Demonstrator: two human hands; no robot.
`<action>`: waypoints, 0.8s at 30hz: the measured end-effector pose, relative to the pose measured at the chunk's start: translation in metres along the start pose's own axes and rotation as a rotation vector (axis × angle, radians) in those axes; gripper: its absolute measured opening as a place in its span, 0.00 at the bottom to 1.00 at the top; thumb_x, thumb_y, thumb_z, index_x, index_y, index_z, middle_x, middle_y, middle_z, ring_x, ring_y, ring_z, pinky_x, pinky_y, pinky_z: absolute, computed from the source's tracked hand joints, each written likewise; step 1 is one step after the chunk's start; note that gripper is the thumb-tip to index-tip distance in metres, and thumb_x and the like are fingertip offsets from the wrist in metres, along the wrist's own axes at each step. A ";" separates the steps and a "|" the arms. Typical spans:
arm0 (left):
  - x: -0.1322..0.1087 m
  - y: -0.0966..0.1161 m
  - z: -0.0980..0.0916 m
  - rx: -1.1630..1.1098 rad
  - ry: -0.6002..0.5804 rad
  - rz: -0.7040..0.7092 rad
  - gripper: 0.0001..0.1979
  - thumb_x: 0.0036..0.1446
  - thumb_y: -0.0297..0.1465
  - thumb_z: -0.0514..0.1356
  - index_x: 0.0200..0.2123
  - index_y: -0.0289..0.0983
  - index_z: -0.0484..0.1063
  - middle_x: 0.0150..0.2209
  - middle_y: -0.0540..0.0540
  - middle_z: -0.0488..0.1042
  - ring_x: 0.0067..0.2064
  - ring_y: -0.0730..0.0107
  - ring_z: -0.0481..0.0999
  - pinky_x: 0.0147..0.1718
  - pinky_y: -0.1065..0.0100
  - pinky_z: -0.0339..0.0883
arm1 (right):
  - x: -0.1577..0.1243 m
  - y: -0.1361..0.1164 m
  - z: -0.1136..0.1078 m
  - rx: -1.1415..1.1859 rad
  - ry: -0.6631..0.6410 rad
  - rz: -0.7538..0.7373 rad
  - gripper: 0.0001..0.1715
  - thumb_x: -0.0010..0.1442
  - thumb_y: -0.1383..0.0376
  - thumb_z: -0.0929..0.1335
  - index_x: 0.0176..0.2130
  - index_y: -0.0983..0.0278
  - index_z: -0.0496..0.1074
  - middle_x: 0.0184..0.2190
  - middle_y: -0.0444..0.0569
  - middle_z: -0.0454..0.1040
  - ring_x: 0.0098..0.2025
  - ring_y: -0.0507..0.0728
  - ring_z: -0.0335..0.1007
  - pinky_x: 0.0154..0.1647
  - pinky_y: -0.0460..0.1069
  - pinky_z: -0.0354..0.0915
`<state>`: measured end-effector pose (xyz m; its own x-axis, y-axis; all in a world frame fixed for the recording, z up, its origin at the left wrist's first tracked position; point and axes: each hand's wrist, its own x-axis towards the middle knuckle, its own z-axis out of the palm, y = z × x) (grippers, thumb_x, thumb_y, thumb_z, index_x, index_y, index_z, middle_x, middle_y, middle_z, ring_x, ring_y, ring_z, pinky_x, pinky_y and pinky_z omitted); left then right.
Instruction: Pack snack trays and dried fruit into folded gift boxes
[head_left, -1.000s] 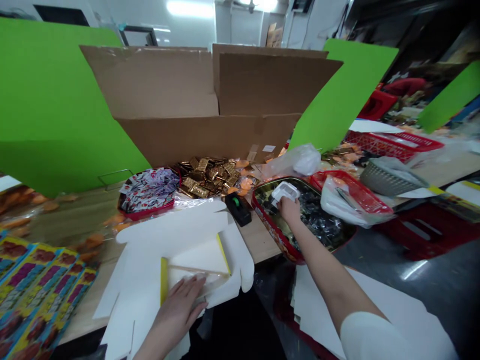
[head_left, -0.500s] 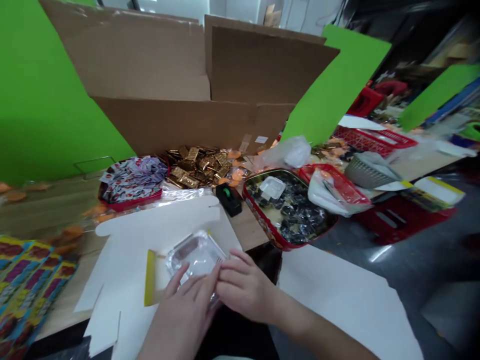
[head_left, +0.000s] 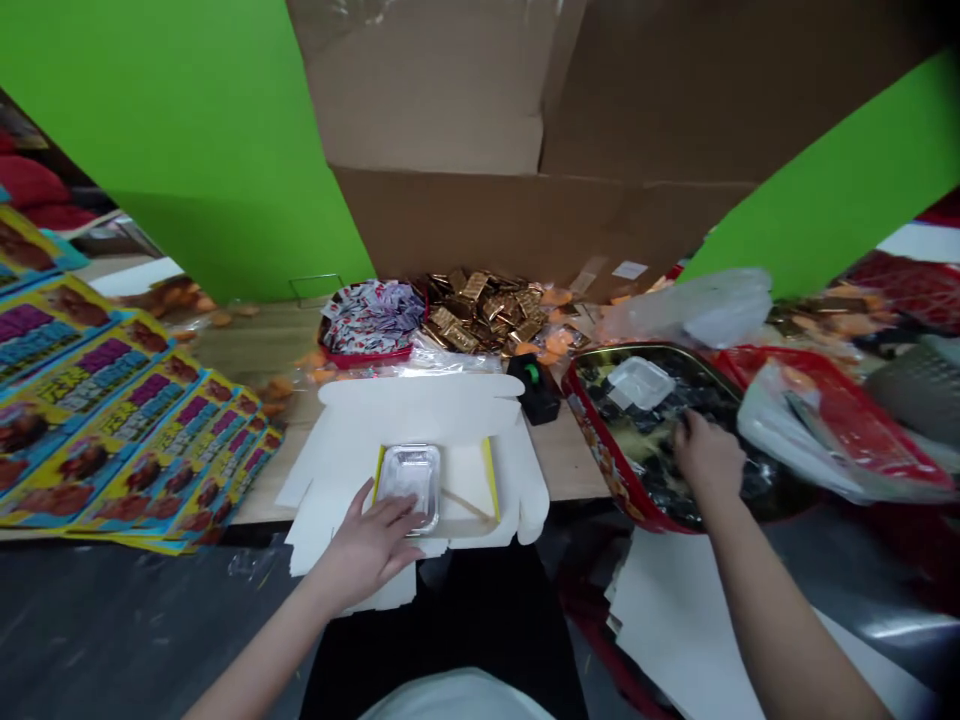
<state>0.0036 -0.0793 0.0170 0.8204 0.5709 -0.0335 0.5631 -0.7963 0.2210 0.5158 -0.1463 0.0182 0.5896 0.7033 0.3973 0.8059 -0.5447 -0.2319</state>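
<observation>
1. One foil tray [head_left: 407, 488] is now seen lying flat inside the yellow-edged base of an unfolded white card box [head_left: 420, 395]; in the earlier frame it was held above that card between both hands.
2. The left hand [head_left: 367, 545] is laid against the tray's lower right corner, its fingers [head_left: 391, 510] spread and flat, with no pinch shown.
3. The right hand [head_left: 709, 460] has been moved away from the tray and is now held over a red tin [head_left: 600, 440]. Its fingers are curled down among dark wrapped pieces [head_left: 705, 405]; whether anything is pinched cannot be told.
4. A clear plastic tray [head_left: 639, 383] is seen lying on those pieces, as before.
5. Farther out on the tabletop [head_left: 255, 345], a black tape dispenser [head_left: 534, 390], gold sachets [head_left: 480, 315] and a red tin of printed sachets [head_left: 367, 325] are placed before an open cardboard carton [head_left: 442, 220].
6. Printed card sleeves [head_left: 127, 430] are spread to the left, and white card sheets [head_left: 675, 630] are stacked below right.
</observation>
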 end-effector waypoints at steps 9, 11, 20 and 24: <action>0.008 0.016 0.007 -0.011 0.064 -0.108 0.29 0.57 0.52 0.55 0.56 0.44 0.67 0.56 0.40 0.68 0.54 0.51 0.69 0.59 0.38 0.41 | -0.159 -0.219 -0.018 0.436 -0.210 -0.857 0.24 0.60 0.64 0.66 0.56 0.60 0.66 0.49 0.53 0.73 0.56 0.65 0.64 0.57 0.63 0.60; 0.001 0.012 0.008 -0.013 0.096 -0.054 0.29 0.59 0.50 0.54 0.60 0.45 0.61 0.60 0.40 0.65 0.58 0.50 0.65 0.59 0.39 0.43 | -0.161 -0.221 -0.010 0.458 -0.272 -0.865 0.22 0.60 0.60 0.67 0.53 0.59 0.68 0.50 0.53 0.73 0.56 0.66 0.64 0.55 0.64 0.61; -0.018 -0.042 0.028 -0.285 0.832 -0.595 0.19 0.64 0.32 0.50 0.58 0.41 0.58 0.55 0.40 0.65 0.58 0.60 0.64 0.55 0.54 0.61 | 0.025 -0.210 0.026 0.599 -0.056 -0.362 0.13 0.63 0.59 0.62 0.40 0.64 0.72 0.37 0.52 0.75 0.40 0.59 0.70 0.43 0.54 0.65; 0.012 -0.082 0.013 -0.250 0.924 -0.638 0.16 0.63 0.33 0.52 0.54 0.40 0.63 0.52 0.41 0.68 0.56 0.60 0.66 0.55 0.53 0.61 | 0.096 -0.288 0.102 0.467 -0.298 -0.553 0.16 0.59 0.65 0.64 0.46 0.68 0.71 0.45 0.56 0.75 0.48 0.59 0.69 0.50 0.53 0.63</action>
<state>-0.0316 -0.0096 -0.0147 -0.0517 0.8668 0.4959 0.7293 -0.3065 0.6117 0.3456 0.1244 0.0326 0.0318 0.9455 0.3239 0.8867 0.1229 -0.4457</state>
